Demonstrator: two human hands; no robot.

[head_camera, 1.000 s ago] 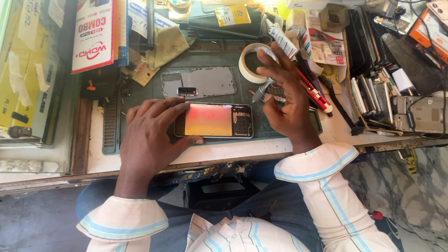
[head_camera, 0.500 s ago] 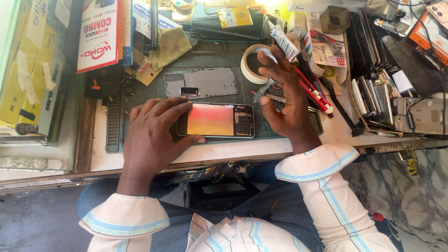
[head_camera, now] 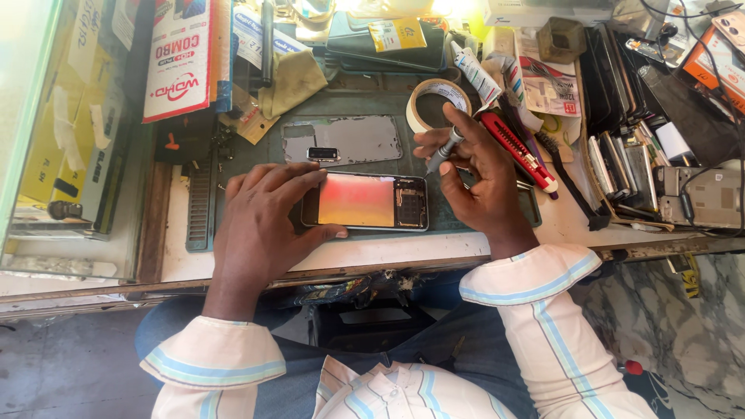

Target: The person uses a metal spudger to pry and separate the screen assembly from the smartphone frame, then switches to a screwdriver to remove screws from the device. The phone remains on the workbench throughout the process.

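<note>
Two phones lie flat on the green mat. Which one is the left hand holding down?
The opened phone with the orange-pink panel, under the left hand. The grey back cover lies untouched beyond it.

A cluttered workbench carries a green mat — on it an opened phone, tape roll, grey back cover.
</note>
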